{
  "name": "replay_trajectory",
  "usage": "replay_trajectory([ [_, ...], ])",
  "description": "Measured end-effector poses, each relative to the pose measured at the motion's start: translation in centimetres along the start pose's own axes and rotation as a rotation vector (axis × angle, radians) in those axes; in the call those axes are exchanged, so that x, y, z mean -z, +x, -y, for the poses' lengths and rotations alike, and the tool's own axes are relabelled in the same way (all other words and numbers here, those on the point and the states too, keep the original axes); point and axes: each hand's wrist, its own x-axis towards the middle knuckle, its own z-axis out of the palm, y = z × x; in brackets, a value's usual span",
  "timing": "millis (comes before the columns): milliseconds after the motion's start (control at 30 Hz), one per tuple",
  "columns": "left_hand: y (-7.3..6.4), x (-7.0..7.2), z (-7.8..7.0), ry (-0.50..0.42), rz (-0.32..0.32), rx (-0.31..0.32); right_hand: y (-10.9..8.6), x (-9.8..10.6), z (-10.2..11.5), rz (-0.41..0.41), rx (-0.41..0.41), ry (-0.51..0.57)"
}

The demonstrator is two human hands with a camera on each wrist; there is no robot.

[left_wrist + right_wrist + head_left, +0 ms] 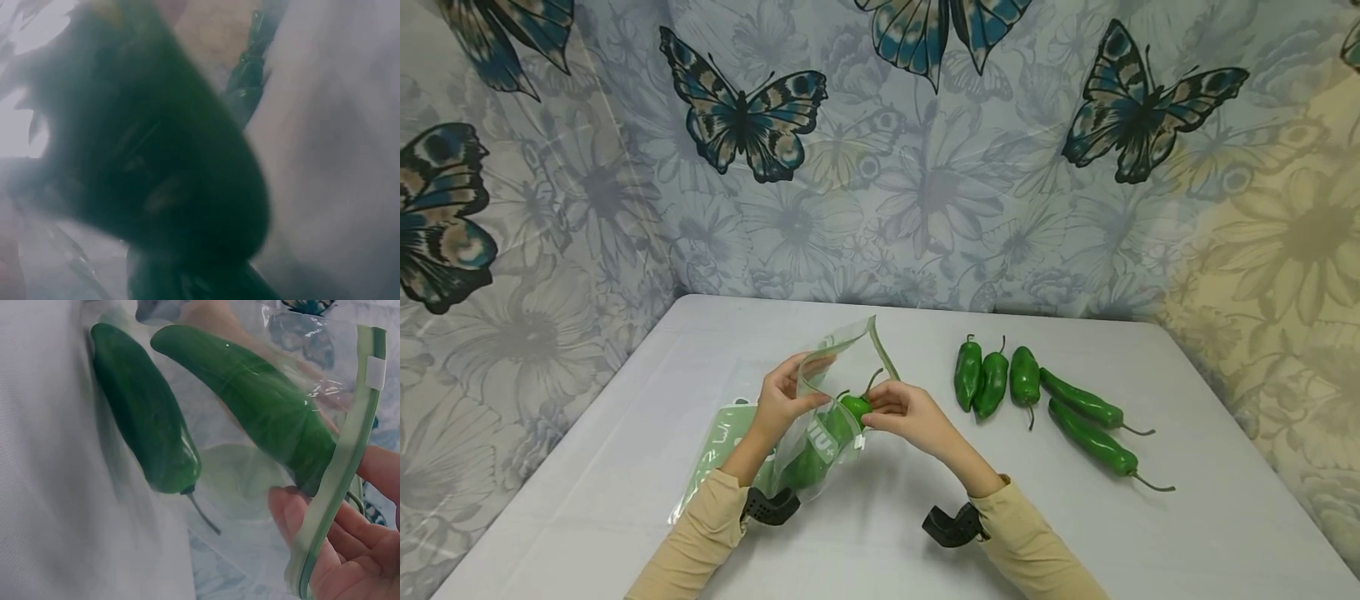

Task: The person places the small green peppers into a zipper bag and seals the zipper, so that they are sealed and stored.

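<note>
A clear zip bag with a green band and a white slider stands tilted, its mouth gaping. My left hand grips the bag's rim between thumb and fingers. With thumb and fingertips, my right hand pinches a green chili pepper near its stem at the bag mouth. Most of this pepper lies within the bag. Lower down, a second green pepper shows through the plastic, stem downward in the right wrist view. The left wrist view is filled by a blurred dark green pepper.
Several green peppers lie on the white table to the right. A flat pack with green print lies under the left forearm. Black wrist cameras hang at both wrists. A butterfly-patterned cloth rises behind the table.
</note>
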Motion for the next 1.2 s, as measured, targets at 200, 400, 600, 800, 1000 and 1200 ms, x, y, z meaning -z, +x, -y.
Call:
replay_trajectory([
  [200, -0.1, 0.0, 0.0, 0.006, -0.018, 0.017, 0.1, 0.0, -0.2, 0.033, 0.018, -0.021],
  [400, -0.3, 0.2, 0.2, 0.009, -0.030, 0.036, 0.1, -0.1, -0.1, 0.063, 0.022, -0.003],
  [600, -0.4, 0.2, 0.2, 0.004, -0.028, 0.040, 0.1, 0.0, -0.1, 0.078, 0.035, 0.014],
  [800, -0.3, 0.2, 0.1, 0.003, -0.028, 0.035, 0.1, -0.1, -0.1, 0.067, 0.047, 0.042],
  [1000, -0.2, 0.2, 0.2, -0.006, -0.028, 0.027, 0.2, -0.1, 0.0, 0.019, 0.057, 0.027],
  [1200, -0.2, 0.1, 0.1, -0.006, -0.027, 0.018, -0.2, 0.1, 1.6, -0.025, 0.076, 0.032],
])
